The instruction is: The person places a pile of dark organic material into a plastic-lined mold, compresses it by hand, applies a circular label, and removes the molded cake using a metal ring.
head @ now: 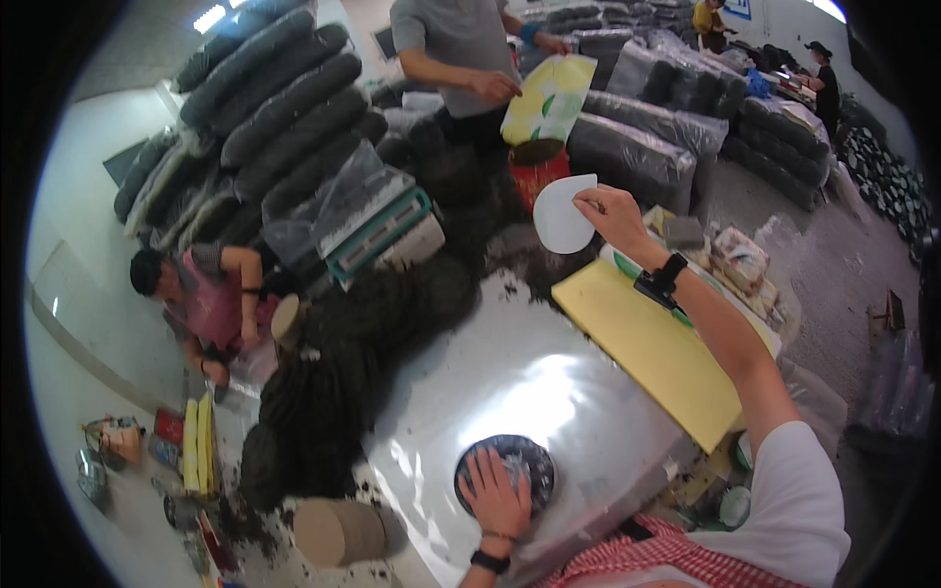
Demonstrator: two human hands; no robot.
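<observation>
My left hand (496, 492) lies flat, fingers spread, on a round dark disc (542, 478) wrapped in clear, shiny film. The disc rests on a clear plastic sheet (456, 382) spread over the work table, with strong glare beside it. Raised at the far right of the table, my right hand (616, 220) pinches the edge of a thin, white, rounded sheet (562, 220) with one pointed corner. Below my right forearm is a stack of yellow sheets (647, 353).
Dark fibrous bundles (323, 389) line the table's left side, near a stack of round brown discs (338, 533). Beyond stands a red bucket (533, 180). A standing person (463, 73) holds a sheet of round labels (551, 95); another person (209, 294) works at left.
</observation>
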